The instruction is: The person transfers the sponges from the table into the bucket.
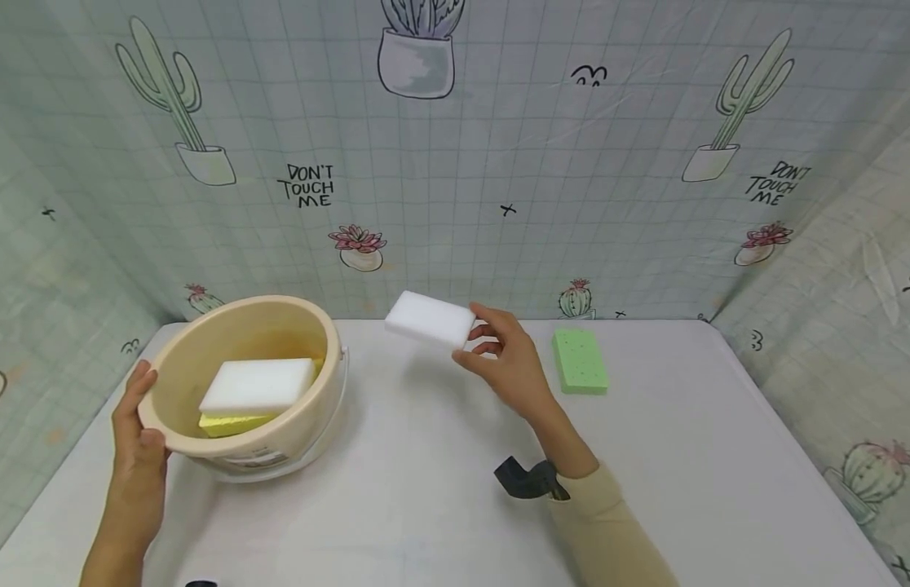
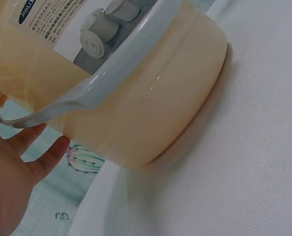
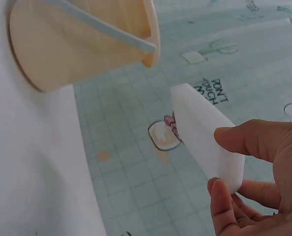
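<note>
A cream plastic bucket (image 1: 242,322) stands at the left of the white table. My left hand (image 1: 138,448) grips its rim on the left side; in the left wrist view some fingers reach behind the bucket wall. Inside the bucket a white sponge (image 1: 257,386) lies on top of a yellow sponge (image 1: 235,425), which is mostly hidden. My right hand (image 1: 508,355) pinches another white sponge (image 3: 205,132) by one end, between thumb and fingertips. That sponge is held up above the table, to the right of the bucket. A green sponge (image 1: 580,362) lies further right.
The bucket's pale handle (image 2: 121,64) hangs down along its outer wall. Behind and beside the white table (image 1: 426,497) hangs a cactus-print cloth (image 1: 462,163). A dark strap (image 1: 528,478) sits at my right wrist, next to a beige sleeve (image 1: 609,530).
</note>
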Action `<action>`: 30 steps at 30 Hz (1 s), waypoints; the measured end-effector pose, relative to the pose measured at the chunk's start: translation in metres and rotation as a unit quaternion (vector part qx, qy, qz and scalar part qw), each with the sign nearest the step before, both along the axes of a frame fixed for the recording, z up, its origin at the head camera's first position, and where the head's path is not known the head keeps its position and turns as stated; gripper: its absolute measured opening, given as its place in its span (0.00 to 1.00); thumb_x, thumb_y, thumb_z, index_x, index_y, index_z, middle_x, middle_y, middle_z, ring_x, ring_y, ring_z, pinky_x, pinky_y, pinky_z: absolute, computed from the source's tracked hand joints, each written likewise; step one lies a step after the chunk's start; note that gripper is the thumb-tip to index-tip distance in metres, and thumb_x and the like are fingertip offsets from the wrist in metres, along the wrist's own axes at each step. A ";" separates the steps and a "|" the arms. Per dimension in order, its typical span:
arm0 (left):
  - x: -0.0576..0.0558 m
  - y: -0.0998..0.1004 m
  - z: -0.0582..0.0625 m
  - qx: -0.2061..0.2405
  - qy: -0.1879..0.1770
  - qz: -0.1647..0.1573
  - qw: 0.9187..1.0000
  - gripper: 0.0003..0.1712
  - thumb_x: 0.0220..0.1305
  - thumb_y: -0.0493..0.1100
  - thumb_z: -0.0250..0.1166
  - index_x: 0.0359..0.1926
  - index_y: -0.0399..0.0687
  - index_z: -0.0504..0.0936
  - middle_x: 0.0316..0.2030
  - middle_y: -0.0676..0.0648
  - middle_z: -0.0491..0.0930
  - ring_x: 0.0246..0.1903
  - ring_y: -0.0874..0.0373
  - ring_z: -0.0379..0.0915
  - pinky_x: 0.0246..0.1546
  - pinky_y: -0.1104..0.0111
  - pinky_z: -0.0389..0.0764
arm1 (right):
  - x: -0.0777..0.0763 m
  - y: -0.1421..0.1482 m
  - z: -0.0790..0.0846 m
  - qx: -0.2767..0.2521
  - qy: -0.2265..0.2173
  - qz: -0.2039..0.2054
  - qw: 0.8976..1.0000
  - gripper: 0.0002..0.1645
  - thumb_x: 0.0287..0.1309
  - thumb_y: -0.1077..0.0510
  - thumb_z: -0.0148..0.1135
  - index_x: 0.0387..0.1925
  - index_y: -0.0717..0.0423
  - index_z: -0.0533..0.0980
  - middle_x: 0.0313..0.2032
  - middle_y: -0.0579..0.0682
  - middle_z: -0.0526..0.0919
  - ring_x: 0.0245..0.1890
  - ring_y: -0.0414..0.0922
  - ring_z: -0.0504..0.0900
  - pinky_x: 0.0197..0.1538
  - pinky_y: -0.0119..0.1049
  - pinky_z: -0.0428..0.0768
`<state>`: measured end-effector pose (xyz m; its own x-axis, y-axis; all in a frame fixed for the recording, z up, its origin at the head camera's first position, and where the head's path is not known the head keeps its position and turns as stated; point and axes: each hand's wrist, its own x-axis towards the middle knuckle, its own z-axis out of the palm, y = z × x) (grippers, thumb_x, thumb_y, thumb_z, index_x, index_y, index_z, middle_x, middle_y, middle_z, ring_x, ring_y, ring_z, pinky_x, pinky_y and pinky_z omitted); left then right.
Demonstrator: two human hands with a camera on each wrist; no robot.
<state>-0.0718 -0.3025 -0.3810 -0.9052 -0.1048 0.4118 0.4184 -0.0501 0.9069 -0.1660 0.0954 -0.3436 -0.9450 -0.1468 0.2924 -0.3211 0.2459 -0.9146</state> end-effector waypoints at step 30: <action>-0.001 -0.001 -0.002 -0.001 0.006 -0.007 1.000 0.33 0.75 0.48 0.48 0.74 0.50 0.47 0.74 0.52 0.30 0.72 0.54 0.30 0.63 0.78 0.51 | 0.007 -0.129 0.052 0.025 0.001 0.141 0.990 0.43 0.46 0.66 0.73 0.65 0.57 0.67 0.52 0.48 0.69 0.40 0.39 0.77 0.39 0.25 0.78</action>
<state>-0.0728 -0.3040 -0.3826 -0.9018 -0.0904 0.4227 0.4282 -0.0537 0.9021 -0.1587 -0.0336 -0.2916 -0.8636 -0.4190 0.2804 -0.3857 0.1910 -0.9026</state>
